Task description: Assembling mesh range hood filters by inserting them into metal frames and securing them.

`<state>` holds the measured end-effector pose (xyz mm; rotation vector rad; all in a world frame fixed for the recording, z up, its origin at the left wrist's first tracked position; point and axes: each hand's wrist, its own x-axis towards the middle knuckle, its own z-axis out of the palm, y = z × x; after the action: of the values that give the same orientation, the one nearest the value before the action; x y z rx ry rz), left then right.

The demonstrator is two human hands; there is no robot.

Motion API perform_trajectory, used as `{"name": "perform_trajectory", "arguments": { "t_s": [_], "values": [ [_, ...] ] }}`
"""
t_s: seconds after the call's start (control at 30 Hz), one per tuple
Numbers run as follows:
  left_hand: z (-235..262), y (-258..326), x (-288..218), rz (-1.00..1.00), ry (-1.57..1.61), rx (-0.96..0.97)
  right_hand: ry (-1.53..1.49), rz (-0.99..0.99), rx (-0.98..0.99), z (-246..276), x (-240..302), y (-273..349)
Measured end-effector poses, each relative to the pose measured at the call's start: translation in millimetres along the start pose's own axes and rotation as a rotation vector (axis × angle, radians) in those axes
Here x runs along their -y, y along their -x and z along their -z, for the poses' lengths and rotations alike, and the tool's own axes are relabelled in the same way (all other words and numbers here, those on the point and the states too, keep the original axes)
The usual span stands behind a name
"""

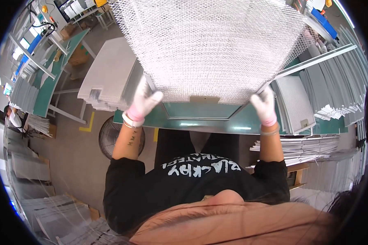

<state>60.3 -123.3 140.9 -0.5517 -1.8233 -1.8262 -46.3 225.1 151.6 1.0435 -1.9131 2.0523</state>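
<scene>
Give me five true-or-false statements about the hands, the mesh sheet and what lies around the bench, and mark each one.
1. Both hands wear white gloves. True: the left hand and the right hand are gloved.
2. Only the left hand grips the mesh sheet. False: each hand holds a near corner.
3. A metal frame lies on the green bench under the sheet. True.
4. A round fan stands on the floor, left of the bench. True.
5. The stacked panels are at the person's left. False: they lie right of the right hand.
</scene>
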Motion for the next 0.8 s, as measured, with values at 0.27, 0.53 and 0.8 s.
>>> {"name": "perform_trajectory", "arguments": {
  "t_s": [0.27,0.53,0.8],
  "values": [
    [-41,-24,-15,-0.055,-0.041,-0.428,0.124,0.01,-0.516,-30,13,-25],
    [-35,0,-4,-0.146,-0.135,-0.377,0.169,-0.028,-0.406,-8,-3,-14],
    [-26,24,26,0.057,-0.247,-0.401,0.114,-0.045,-0.197,-14,-15,1]
  ]
}}
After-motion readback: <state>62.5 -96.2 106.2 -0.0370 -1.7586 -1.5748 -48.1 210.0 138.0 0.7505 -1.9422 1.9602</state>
